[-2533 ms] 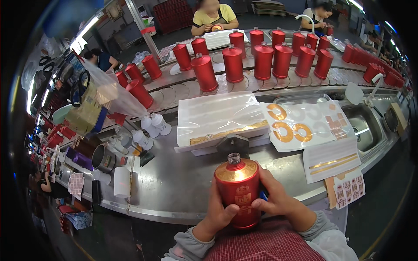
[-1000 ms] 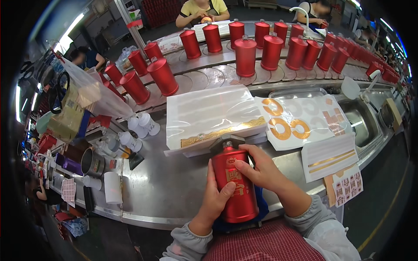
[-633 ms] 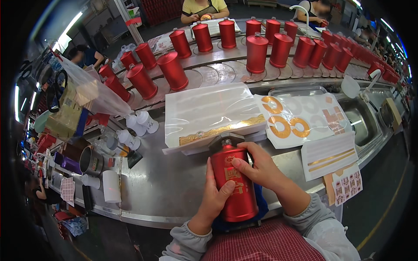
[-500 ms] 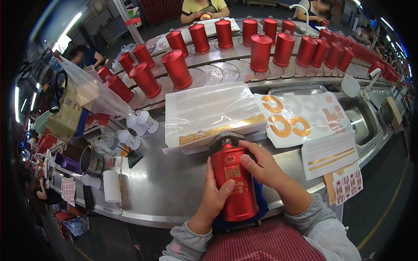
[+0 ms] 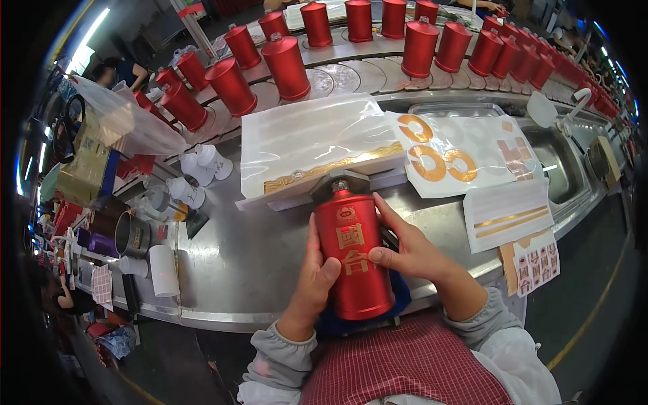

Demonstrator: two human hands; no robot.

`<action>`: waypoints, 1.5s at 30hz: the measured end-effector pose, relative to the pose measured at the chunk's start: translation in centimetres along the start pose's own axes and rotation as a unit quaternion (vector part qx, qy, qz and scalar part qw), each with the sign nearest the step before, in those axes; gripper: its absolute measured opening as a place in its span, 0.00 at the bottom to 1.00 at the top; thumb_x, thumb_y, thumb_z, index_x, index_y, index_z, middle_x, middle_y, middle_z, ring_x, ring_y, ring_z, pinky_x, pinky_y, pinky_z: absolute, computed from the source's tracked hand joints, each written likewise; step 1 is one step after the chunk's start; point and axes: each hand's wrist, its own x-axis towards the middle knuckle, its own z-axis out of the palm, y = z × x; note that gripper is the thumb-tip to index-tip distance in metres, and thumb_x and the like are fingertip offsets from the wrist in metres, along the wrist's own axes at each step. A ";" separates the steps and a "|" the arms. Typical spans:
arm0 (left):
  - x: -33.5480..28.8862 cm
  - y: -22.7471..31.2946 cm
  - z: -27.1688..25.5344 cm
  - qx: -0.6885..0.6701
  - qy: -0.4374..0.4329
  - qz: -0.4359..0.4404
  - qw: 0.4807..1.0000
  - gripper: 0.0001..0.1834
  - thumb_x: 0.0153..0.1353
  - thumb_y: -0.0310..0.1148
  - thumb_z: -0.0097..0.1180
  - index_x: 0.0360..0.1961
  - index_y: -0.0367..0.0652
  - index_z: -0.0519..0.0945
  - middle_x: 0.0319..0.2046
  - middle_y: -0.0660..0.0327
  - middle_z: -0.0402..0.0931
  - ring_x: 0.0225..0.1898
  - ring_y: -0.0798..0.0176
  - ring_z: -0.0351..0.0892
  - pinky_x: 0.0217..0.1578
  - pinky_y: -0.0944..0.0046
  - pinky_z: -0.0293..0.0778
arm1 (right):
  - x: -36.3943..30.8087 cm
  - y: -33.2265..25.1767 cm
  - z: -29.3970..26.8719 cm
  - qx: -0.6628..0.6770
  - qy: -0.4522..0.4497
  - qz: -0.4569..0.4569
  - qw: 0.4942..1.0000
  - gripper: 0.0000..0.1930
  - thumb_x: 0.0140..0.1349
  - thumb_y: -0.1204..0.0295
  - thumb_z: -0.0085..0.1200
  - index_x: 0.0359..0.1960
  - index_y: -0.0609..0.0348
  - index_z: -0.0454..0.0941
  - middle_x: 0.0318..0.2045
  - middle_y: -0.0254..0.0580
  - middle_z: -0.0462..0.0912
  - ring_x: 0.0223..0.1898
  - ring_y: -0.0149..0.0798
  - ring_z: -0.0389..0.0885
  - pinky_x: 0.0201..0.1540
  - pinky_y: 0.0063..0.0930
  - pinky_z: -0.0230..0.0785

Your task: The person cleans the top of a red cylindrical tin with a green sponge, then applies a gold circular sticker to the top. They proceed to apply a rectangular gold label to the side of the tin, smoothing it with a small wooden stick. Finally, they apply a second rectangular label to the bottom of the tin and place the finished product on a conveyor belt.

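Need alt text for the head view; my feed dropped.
Left hand and right hand hold a red bottle, lettered in gold, near the edge of a metal counter. Beyond lie sheets with gold shapes, then a conveyor with more red bottles.

Dressed in a dark red apron with light grey sleeves and bare hands.
Patterned all over the apron with a fine, pale grid check. Covered to the left of the apron by a wrinkled grey left sleeve, tinted faintly pink in one patch and gathered into a ruffled cuff; covered to its right by a matching right sleeve, puckered likewise at the cuff and bordered lower down by loose white fabric.
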 end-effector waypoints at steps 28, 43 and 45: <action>3.1 3.0 -2.4 0.534 -0.006 0.313 0.785 0.36 0.69 0.57 0.40 0.60 0.33 0.71 0.56 0.45 0.72 0.66 0.43 0.61 0.70 0.46 0.40 | -0.8 -1.3 -1.2 -0.164 0.050 -0.115 0.978 0.39 0.58 0.60 0.63 0.65 0.67 0.58 0.56 0.59 0.73 0.59 0.49 0.73 0.58 0.37 0.67; -6.7 -2.3 -0.8 0.547 -0.003 0.168 0.820 0.64 0.54 0.61 0.61 0.70 0.25 0.36 0.63 0.36 0.62 0.63 0.41 0.66 0.62 0.50 0.61 | 0.0 -4.4 -2.9 -0.206 -0.059 -0.301 0.929 0.10 0.50 0.70 0.63 0.35 0.47 0.78 0.32 0.35 0.76 0.36 0.38 0.76 0.43 0.39 0.64; -6.2 -2.8 -1.3 0.544 0.011 0.170 0.822 0.64 0.54 0.57 0.65 0.70 0.25 0.35 0.59 0.39 0.68 0.57 0.44 0.74 0.56 0.54 0.70 | 1.3 -2.8 -4.1 -0.301 0.152 -0.295 0.894 0.11 0.52 0.68 0.64 0.36 0.51 0.79 0.30 0.33 0.76 0.38 0.36 0.78 0.43 0.36 0.65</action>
